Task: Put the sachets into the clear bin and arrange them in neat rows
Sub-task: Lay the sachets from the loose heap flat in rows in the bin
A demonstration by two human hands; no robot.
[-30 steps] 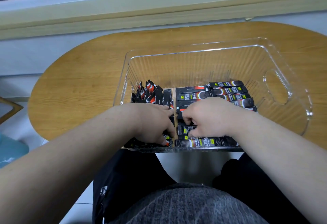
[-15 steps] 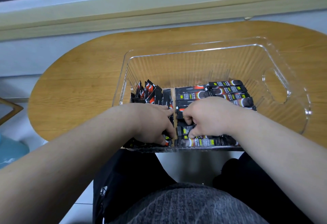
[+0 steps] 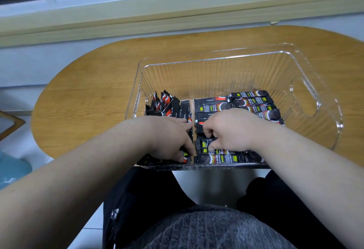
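Note:
A clear plastic bin (image 3: 307, 83) stands on the wooden table and holds several black sachets. One row of sachets (image 3: 250, 103) lies flat in its right part. Another group of sachets (image 3: 167, 105) stands on edge at the left. Both my hands are inside the bin near its front wall. My left hand (image 3: 169, 138) lies over the left sachets with fingers curled down among them. My right hand (image 3: 230, 128) has its fingers curled round a sachet (image 3: 204, 143) in the middle. The sachets beneath both hands are hidden.
The oval wooden table (image 3: 88, 95) stands against a wall under a window sill (image 3: 177, 12). The far half of the bin holds nothing. A blue object (image 3: 11, 170) lies on the floor at the left. My dark-clothed legs are below the table edge.
Almost nothing: both hands stay in the same spot in the bin, with only slight finger movement among the sachets.

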